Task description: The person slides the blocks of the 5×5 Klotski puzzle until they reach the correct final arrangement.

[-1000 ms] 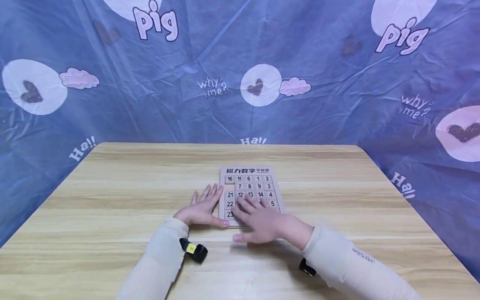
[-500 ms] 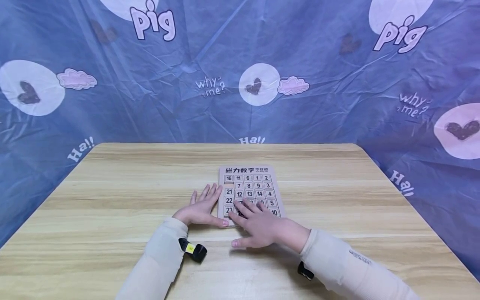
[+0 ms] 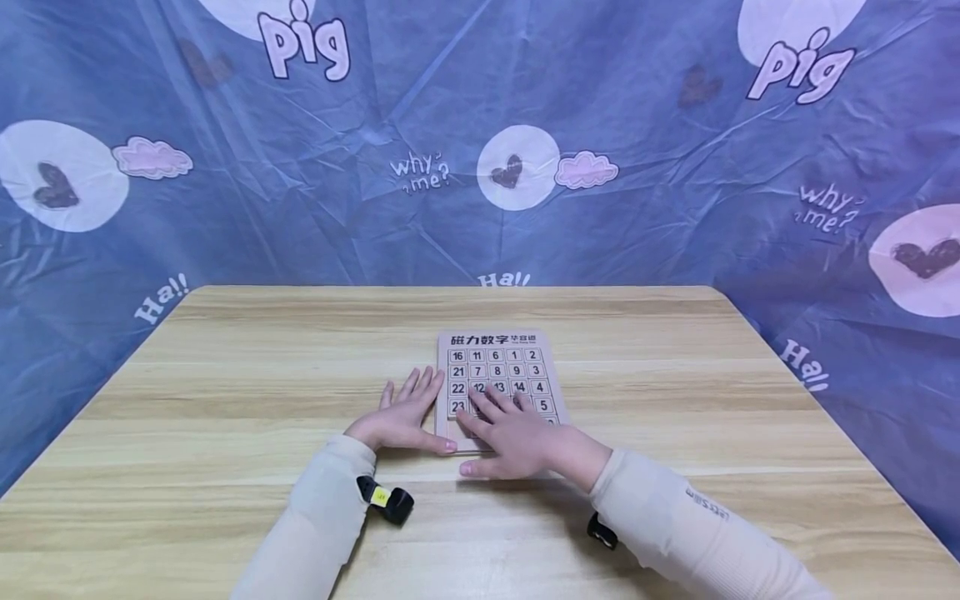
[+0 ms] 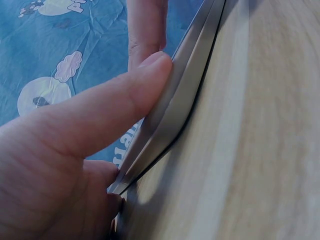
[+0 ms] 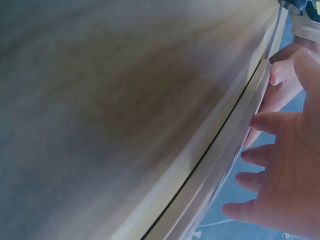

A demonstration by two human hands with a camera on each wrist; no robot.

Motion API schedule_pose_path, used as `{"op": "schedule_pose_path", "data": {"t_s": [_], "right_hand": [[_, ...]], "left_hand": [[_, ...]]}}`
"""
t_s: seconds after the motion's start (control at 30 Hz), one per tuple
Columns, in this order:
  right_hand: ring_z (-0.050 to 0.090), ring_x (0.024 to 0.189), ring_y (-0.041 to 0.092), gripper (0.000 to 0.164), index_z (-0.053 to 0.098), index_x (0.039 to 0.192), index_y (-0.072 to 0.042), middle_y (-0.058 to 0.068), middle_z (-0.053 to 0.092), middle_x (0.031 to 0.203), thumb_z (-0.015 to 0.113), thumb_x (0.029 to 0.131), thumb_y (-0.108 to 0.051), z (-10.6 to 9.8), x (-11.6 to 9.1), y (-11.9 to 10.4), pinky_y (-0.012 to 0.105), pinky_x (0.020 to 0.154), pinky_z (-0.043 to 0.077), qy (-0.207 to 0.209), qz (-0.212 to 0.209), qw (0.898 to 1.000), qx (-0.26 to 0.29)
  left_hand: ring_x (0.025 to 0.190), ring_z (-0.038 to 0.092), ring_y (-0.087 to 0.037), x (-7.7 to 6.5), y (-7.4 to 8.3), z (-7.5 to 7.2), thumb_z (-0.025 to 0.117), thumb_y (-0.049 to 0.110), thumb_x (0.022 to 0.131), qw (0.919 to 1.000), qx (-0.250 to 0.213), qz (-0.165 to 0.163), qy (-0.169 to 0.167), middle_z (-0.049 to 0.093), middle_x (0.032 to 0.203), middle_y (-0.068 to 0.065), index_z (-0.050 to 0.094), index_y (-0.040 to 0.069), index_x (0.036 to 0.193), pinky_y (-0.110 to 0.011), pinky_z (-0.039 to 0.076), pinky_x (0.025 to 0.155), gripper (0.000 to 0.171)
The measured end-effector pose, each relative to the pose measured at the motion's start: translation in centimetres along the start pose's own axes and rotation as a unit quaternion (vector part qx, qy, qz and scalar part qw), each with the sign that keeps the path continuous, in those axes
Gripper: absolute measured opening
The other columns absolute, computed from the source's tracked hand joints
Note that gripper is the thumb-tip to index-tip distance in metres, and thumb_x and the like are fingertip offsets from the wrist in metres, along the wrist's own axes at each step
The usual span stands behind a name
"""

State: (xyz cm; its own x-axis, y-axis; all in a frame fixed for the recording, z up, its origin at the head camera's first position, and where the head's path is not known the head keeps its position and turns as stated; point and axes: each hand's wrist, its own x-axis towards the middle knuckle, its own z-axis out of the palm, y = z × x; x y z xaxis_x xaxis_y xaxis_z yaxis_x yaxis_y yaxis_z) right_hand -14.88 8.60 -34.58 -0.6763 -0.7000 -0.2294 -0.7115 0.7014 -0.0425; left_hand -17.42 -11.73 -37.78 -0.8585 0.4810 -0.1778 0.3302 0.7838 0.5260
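Note:
A pale sliding number puzzle (image 3: 556, 382) lies flat on the table, with rows of square numbered tiles. Its leftmost column reads 16, 21, 22, 23 downward, and a bare slot (image 3: 457, 430) sits below the 23 tile (image 3: 457, 407). My left hand (image 3: 401, 421) steadies the board, thumb on the near left corner and spread fingers along the left side; the left wrist view shows that thumb (image 4: 145, 85) against the edge. Over the lower tiles my right hand (image 3: 513, 437) lies with fingers extended, hiding several numbers. Fingertip contact is unclear in the right wrist view.
The wooden table (image 3: 262, 375) extends around the puzzle on every side. Behind it hangs a blue printed cloth (image 3: 337, 208). Black wrist cameras are strapped to both sleeves.
Tiles 21, 22 and 23 have slid up the left column, so the gap has gone from under 16 to the bottom left corner. My right hand shifted slightly; my left stayed put.

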Motion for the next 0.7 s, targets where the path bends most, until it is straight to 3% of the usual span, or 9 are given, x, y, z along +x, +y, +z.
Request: {"op": "schedule_pose_path", "data": {"t_s": [0.23, 0.47, 0.7], "right_hand": [[0.003, 0.127, 0.033, 0.074, 0.024, 0.138, -0.018, 0.011, 0.005, 0.142, 0.031, 0.080, -0.064, -0.2, -1.0, 0.5, 0.057, 0.095, 0.008, 0.007, 0.000, 1.000, 0.012], [0.003, 0.127, 0.034, 0.072, 0.028, 0.136, -0.011, 0.015, 0.009, 0.141, 0.039, 0.082, -0.057, -0.8, -4.5, 2.5, 0.057, 0.095, 0.009, 0.028, 0.013, 0.999, 0.035], [0.006, 0.125, 0.038, 0.073, 0.034, 0.132, -0.005, 0.018, 0.012, 0.140, 0.039, 0.082, -0.057, 0.2, -7.5, 4.6, 0.060, 0.093, 0.011, 0.040, 0.029, 0.997, 0.059]], "left_hand": [[0.126, -0.013, -0.025, 0.0, 0.1, 0.2, 0.064, 0.057, 0.062, 1.0000, -0.001, -0.001, 0.000, -0.008, 0.141, -0.013, 0.000, 0.008, 0.139, -0.050, -0.015, 0.095, 0.112], [0.126, -0.014, -0.025, 0.1, 0.2, 0.1, 0.065, 0.057, 0.061, 1.0000, -0.009, -0.001, 0.000, -0.010, 0.141, -0.012, -0.002, 0.010, 0.139, -0.049, -0.016, 0.095, 0.113], [0.126, -0.014, -0.025, -0.1, 0.0, -0.1, 0.066, 0.056, 0.061, 0.9999, -0.014, 0.004, 0.002, -0.009, 0.141, -0.012, -0.001, 0.009, 0.139, -0.049, -0.016, 0.094, 0.113]]}}
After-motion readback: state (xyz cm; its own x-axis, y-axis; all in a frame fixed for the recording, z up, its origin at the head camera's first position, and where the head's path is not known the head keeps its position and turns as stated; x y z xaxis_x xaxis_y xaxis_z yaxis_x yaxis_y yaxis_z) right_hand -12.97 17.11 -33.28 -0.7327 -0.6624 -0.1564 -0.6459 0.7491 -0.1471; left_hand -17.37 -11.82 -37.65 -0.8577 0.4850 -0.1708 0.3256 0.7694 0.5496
